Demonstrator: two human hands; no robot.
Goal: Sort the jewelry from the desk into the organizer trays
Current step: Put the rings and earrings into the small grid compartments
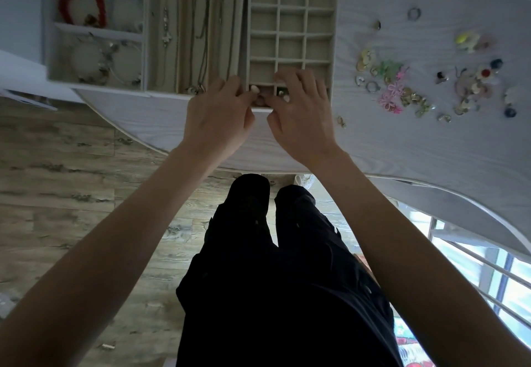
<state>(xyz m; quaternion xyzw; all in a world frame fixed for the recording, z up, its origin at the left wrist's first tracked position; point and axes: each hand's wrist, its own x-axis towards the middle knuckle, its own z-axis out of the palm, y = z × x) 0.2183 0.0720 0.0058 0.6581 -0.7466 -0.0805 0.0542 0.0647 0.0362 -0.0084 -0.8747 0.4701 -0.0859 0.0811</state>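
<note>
Meeting over one tray [290, 19], two hands [261, 102]

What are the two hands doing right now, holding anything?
Left hand: fingers curled at the near edge of the beige grid tray; a hold cannot be told.
Right hand: the same, cannot be told.

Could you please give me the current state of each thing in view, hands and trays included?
left hand: fingers curled at the grid tray's near row, over a small pale piece.
right hand: fingers bent down into the near compartments.
grid tray: almost all compartments empty.
necklace tray: chains laid lengthwise.
bracelet tray: compartments filled.
red bracelet: lying in its compartment.
loose jewelry: still unsorted on the desk.
</note>
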